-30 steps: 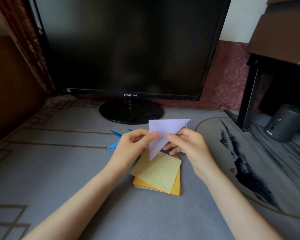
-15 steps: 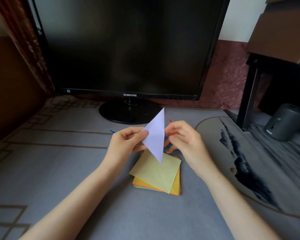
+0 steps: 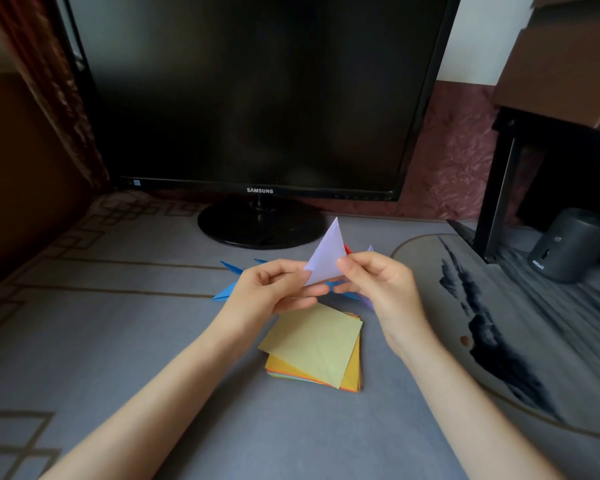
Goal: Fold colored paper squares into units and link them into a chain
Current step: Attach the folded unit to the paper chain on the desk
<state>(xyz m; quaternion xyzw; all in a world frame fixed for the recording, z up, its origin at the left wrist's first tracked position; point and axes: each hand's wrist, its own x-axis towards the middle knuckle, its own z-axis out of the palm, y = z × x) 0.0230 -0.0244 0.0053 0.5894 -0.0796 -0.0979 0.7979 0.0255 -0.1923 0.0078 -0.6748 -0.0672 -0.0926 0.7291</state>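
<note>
Both hands pinch lilac folded triangle (image 3: 326, 256), left hand (image 3: 269, 291) at 8 o'clock, right hand (image 3: 378, 285) at 4; paper stack (image 3: 317, 348) below.

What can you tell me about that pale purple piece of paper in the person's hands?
The lavender paper looks matte and is folded into a narrow triangle, its sharp tip pointing up. It is held off the table near the stack of coloured squares. The left hand pinches its lower left edge; the right hand pinches its right edge.
</note>
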